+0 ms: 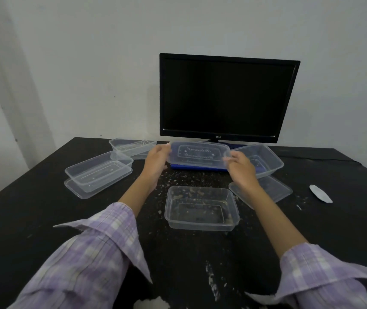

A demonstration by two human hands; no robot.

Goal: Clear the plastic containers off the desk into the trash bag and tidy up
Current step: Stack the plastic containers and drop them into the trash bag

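Head view: a clear rectangular plastic lid with embossed lettering (pixel 198 155) is held above the far middle of the black desk (pixel 22 219), gripped at its left short edge by the left hand (pixel 157 161) and at its right short edge by the right hand (pixel 240 168), the fingers of each curled onto the rim. Just beneath the lid a flat blue object (pixel 198 167) is seen. A soiled clear plastic container (pixel 201 208) is set on the desk nearer the person, among scattered crumbs. To the left, a clear container (pixel 99 170) is stacked on a lid, with another clear tub (pixel 131 147) behind it. To the right, a tilted clear container (pixel 260 159) is rested above a flat clear lid (pixel 274 189). A dark monitor (pixel 227 97) is stood at the back. A crumpled white scrap (pixel 320 194) is seen far right.
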